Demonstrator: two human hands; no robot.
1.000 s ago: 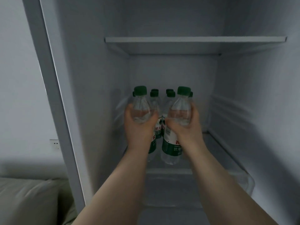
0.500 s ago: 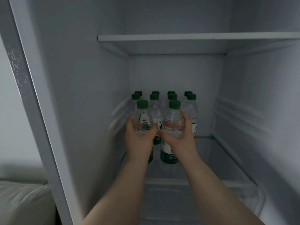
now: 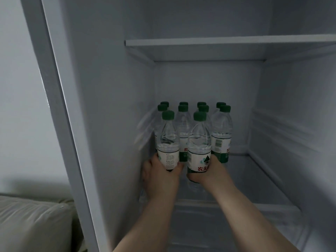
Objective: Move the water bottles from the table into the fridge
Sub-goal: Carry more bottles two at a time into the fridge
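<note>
- Grips with the left hand [image 3: 160, 175] the lower part of the left bottle [image 3: 168, 140], fingers and thumb curled round it at the foot of the white label.
- Grips with the right hand [image 3: 213, 171] the right bottle [image 3: 199, 142] in like manner, curled round the green band at the bottom of its label.
- Holds both bottles upright, green caps up, side by side and close together, the right one a little nearer the camera.
- Keeps them inside the fridge [image 3: 112, 124], over the front left part of the glass shelf [image 3: 263, 180], near the left inner wall.
- Cannot tell whether the bases rest on that shelf or hang just above it, since the hands cover most of the lower ends.
- Reaches in with both bare forearms from the bottom edge of the view.
- Shows just behind the held pair the back bottles [image 3: 221, 131]: eight of them, upright, green-capped, in two rows of four towards the rear wall.
- Shows above them the upper shelf [image 3: 218, 41], white, spanning the compartment.
- Shows to the left, outside the fridge, a pale wall [image 3: 18, 106] and a light cushion [image 3: 32, 224] low in the corner.
</note>
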